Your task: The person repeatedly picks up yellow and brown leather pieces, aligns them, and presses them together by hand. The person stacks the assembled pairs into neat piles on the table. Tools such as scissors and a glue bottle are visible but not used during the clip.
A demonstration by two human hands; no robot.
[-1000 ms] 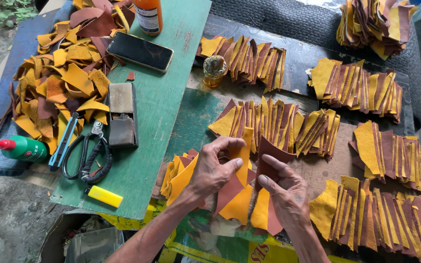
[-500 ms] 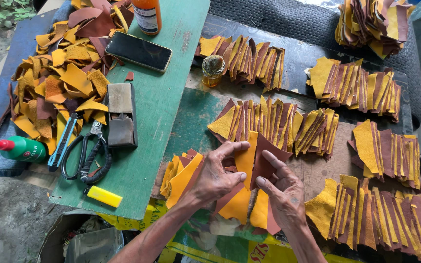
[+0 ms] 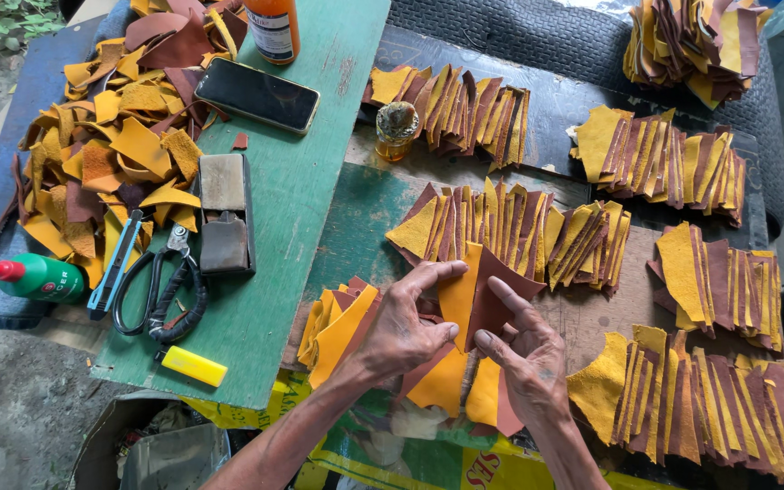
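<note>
Now, in the head view, the left hand [image 3: 401, 331] pinches a yellow leather piece [image 3: 458, 295] and the right hand [image 3: 524, 349] grips a brown leather piece [image 3: 492, 299], held upright side by side above the fanned stack [image 3: 446, 386] below. A second ago the hands were closer and lower over that stack; the two pieces have since been lifted and paired. Scissors [image 3: 161, 299] lie on the green board [image 3: 292, 209].

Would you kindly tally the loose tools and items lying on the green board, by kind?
Phone: 1
Scissors: 1
Utility knife: 1
Sharpening block: 1
Yellow lighter: 1
Orange bottle: 1
Total: 6
</note>
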